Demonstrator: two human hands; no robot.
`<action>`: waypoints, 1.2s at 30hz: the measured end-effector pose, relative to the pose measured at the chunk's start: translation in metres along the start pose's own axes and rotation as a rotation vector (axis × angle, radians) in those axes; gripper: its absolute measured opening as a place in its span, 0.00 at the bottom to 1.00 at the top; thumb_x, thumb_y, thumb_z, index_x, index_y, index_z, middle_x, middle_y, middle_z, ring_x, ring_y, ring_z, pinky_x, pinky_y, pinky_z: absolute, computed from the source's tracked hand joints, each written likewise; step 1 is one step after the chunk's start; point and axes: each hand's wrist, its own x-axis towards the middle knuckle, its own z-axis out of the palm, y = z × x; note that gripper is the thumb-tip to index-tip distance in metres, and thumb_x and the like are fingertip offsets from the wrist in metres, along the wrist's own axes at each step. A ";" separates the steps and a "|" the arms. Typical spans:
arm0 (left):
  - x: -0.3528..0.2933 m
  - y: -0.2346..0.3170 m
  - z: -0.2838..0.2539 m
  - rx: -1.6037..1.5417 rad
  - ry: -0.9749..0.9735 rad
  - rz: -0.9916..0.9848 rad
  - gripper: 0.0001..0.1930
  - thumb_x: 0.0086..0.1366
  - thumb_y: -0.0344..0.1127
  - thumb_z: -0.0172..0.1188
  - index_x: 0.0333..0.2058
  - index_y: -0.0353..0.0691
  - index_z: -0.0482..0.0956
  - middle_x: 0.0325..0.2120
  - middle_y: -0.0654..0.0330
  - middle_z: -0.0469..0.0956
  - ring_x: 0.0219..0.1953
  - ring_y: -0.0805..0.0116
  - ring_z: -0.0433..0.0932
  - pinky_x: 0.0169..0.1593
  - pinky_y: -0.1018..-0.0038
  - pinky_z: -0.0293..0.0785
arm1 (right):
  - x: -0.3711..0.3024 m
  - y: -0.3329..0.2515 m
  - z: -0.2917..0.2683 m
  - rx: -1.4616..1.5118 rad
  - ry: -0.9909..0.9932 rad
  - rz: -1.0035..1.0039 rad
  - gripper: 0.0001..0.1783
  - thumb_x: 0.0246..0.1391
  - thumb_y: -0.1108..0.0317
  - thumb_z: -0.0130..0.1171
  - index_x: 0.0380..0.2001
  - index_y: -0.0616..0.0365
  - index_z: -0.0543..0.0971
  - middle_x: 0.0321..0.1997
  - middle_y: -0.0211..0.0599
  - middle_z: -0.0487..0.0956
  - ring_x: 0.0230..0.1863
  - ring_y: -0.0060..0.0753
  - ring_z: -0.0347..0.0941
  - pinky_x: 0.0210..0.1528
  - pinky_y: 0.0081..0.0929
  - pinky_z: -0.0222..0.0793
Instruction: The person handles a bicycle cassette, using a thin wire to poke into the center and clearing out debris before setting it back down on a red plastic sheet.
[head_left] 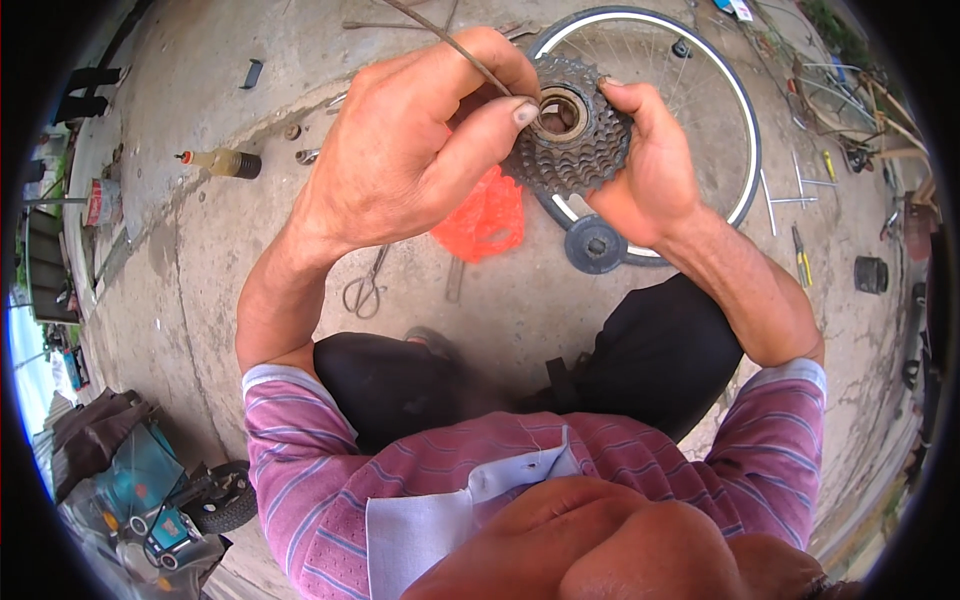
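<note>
In my right hand [655, 185] a dark, toothed bicycle freewheel [600, 150] is held up, thumb on its upper edge and fingers behind it. Its open bore faces me. My left hand [400, 150] pinches a thin brown metal rod [455, 45] between thumb and fingers. The rod slants from the top of the view down to the bore's rim, where the left thumb tip also lies; whether the rod touches the ring is too small to tell. Behind the freewheel, a bicycle wheel [752, 120] lies on the ground.
A red plastic bag [485, 220] and a dark disc [595, 246] lie beneath my hands. Scissors [364, 295] are near my left knee, with a bottle [230, 163] farther left. To the right are yellow-handled pliers [803, 260], a cross-shaped wrench [800, 198] and a black ring [870, 275].
</note>
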 end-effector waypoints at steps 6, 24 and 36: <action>0.002 0.002 0.000 0.157 0.019 0.109 0.06 0.65 0.24 0.57 0.41 0.32 0.77 0.27 0.58 0.80 0.27 0.74 0.78 0.32 0.78 0.73 | 0.001 0.001 -0.001 -0.013 -0.003 -0.002 0.29 0.66 0.54 0.35 0.52 0.66 0.76 0.51 0.43 0.81 0.52 0.38 0.76 0.59 0.41 0.69; 0.002 -0.004 0.020 -0.200 0.077 0.030 0.08 0.69 0.24 0.54 0.45 0.30 0.77 0.34 0.60 0.82 0.25 0.82 0.74 0.30 0.84 0.72 | -0.002 0.004 0.004 -0.035 0.055 0.003 0.25 0.67 0.56 0.37 0.48 0.64 0.77 0.47 0.39 0.82 0.49 0.33 0.77 0.58 0.38 0.70; 0.007 0.002 0.021 0.027 0.017 -0.002 0.06 0.68 0.25 0.56 0.41 0.32 0.77 0.28 0.61 0.81 0.23 0.81 0.74 0.27 0.82 0.70 | 0.001 0.007 -0.004 -0.043 0.063 0.033 0.24 0.67 0.57 0.38 0.47 0.63 0.77 0.47 0.38 0.82 0.48 0.32 0.78 0.57 0.36 0.71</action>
